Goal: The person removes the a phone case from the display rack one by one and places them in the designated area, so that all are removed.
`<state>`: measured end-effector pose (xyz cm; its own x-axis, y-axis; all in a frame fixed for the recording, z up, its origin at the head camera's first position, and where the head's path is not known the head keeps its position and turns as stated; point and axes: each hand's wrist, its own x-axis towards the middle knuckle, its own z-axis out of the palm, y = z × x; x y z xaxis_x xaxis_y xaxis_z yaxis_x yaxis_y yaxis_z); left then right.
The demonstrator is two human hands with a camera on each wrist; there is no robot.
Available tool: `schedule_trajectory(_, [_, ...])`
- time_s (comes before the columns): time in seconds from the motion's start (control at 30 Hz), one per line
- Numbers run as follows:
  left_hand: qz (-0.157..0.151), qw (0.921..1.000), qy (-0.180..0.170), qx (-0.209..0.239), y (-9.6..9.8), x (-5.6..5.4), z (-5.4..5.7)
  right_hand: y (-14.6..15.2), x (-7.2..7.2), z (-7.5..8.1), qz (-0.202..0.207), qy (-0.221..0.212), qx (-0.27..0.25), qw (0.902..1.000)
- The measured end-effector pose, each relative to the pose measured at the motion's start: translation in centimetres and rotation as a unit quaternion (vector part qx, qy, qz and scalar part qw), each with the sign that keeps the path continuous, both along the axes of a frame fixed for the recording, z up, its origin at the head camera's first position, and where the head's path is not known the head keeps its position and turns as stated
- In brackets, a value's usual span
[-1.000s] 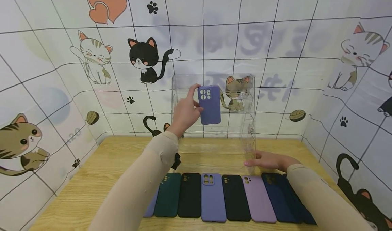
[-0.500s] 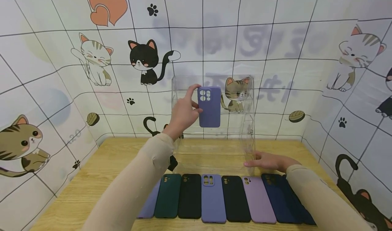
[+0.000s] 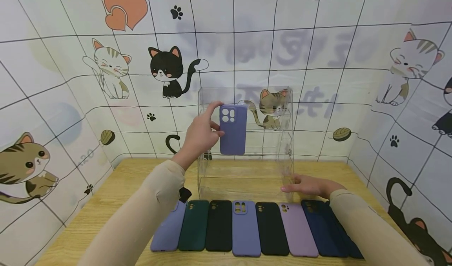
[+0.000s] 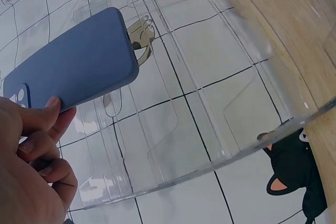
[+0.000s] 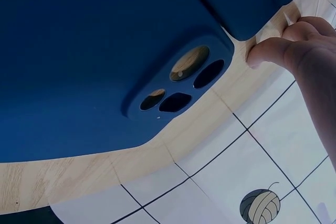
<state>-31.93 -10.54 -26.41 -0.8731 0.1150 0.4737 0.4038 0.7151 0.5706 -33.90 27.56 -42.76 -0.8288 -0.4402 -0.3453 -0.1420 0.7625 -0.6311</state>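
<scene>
My left hand (image 3: 201,136) pinches a purple phone case (image 3: 234,130) by its left edge, near the camera cutouts. The case is upright in the head view, in front of a clear stepped display rack (image 3: 247,172). In the left wrist view, thumb and fingers grip the case (image 4: 79,56) at its cutout end, and the other fingers curl beneath. My right hand (image 3: 312,184) lies low at the rack's front right corner, thumb extended and fingers loosely out. Whether it presses on the rack is hard to see. In the right wrist view a dark blue case (image 5: 105,66) hides much.
A row of phone cases lies along the near wooden table (image 3: 106,203): purple (image 3: 169,228), green (image 3: 193,226), black (image 3: 219,228), purple (image 3: 246,234), black (image 3: 272,230), lilac (image 3: 298,230) and dark blue (image 3: 323,230). A cat-print backdrop (image 3: 233,50) stands close behind the rack.
My left hand has drawn the purple case left, down and a little nearer, away from the rack. More of the leftmost purple case on the table shows. My right hand has stayed put.
</scene>
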Motion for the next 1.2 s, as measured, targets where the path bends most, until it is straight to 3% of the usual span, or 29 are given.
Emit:
schedule_trajectory(0.23, [-0.038,0.9982,-0.027,0.039,-2.2,1.3,-0.9,0.2,-0.1,-0.1,0.003,-0.006,-0.006,1.0])
schedule_trajectory(0.37, [-0.041,0.9975,-0.028,0.05,-4.0,1.9,-1.6,0.1,0.0,-0.1,0.007,-0.007,-0.008,0.9999])
schedule_trajectory(0.97, [0.013,0.9988,-0.028,0.037,-13.4,3.6,-3.6,0.1,0.1,-0.3,0.0,-0.004,-0.003,1.0])
schedule_trajectory(1.2, [0.033,0.9962,-0.072,0.036,-18.0,4.5,-4.2,0.0,0.1,-0.2,0.004,-0.002,-0.008,1.0])
